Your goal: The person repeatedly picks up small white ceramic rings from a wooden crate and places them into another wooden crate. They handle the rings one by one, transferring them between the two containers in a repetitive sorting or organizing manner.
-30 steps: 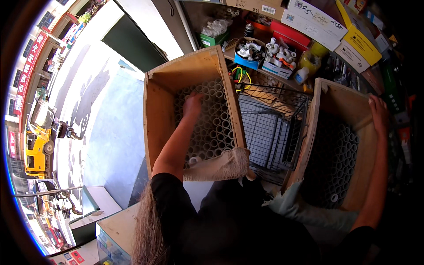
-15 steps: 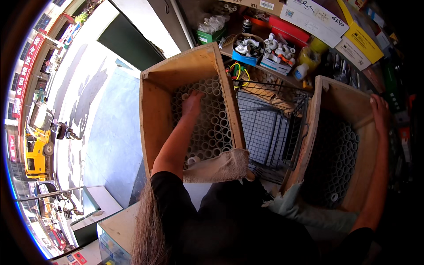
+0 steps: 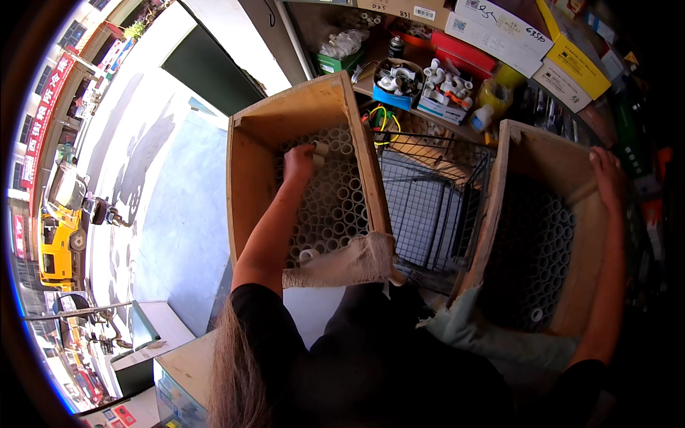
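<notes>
Left hand grip closed on white pipe piece in left wooden crate; pull straight out. Right hand grips right wooden crate rim, steadying.

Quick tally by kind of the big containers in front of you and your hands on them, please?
Wooden crates full of pipe ends: 2, the left crate and the right crate
Black wire basket between them: 1
Hands: 2, left hand gripping a white pipe in the left crate, right hand on the right crate
Total: 5
</notes>
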`<state>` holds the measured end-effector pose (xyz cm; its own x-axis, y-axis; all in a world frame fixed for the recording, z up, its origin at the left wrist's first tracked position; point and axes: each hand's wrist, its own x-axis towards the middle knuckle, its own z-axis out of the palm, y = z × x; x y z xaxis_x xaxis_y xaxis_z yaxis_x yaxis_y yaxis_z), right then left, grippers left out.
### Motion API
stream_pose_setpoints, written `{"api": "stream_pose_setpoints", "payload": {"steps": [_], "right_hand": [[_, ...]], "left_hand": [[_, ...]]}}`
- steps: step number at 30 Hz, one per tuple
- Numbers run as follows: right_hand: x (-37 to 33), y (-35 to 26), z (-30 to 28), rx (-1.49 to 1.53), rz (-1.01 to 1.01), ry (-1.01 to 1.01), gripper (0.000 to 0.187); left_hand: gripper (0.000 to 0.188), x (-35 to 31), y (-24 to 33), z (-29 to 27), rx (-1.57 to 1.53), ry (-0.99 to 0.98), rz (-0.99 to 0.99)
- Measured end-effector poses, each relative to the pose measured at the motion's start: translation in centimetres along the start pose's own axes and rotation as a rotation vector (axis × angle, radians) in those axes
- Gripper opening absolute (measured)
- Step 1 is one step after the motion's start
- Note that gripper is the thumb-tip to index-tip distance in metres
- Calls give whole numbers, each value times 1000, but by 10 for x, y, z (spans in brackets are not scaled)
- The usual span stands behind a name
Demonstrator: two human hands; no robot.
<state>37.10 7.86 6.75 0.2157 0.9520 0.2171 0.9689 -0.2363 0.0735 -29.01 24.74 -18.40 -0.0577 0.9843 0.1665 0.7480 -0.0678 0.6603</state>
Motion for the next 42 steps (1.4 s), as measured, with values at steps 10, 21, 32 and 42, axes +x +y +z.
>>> {"api": "stream_pose_setpoints", "payload": {"steps": [10, 21, 32, 42], "right_hand": [[-5, -1, -1, -14, -40, 54, 30], [-10, 3, -1, -32, 38, 69, 34], [-11, 2, -2, -24, 47, 119, 35], [-9, -7, -6, 50, -147, 453, 25]], "left_hand": [[29, -19, 155, -75, -903, -119, -253], [16, -101, 382, -50, -1403, -484, 11], [22, -187, 466, 99, -1518, -834, -396], [30, -175, 429, 131, -1606, -717, -531]]}}
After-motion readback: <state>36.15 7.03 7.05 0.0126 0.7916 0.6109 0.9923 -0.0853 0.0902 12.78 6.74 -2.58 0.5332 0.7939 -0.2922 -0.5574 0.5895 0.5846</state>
